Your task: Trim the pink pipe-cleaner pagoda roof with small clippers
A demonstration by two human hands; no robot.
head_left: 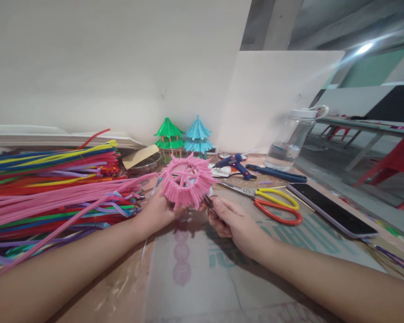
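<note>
My left hand (158,208) is closed on the underside of a pink pipe-cleaner ring (171,190), its fingers partly hidden behind it. Short pink strips radiate around the ring, and spokes cross its open middle. My right hand (230,220) grips a small dark metal tool (208,200) whose tip is at the ring's lower right edge. Most of that tool is hidden in the fist, so its kind is unclear. Behind the ring stand a green two-tiered pavilion (168,128) and a blue one (197,130), both with fringed pipe-cleaner roofs.
Bundled coloured pipe cleaners (54,193) cover the left side. To the right lie scissors (278,211), a blue glue gun (234,163), a dark blue cutter-like tool (278,173) and a phone (330,208). A water bottle (284,141) stands behind them, near a white board (121,67).
</note>
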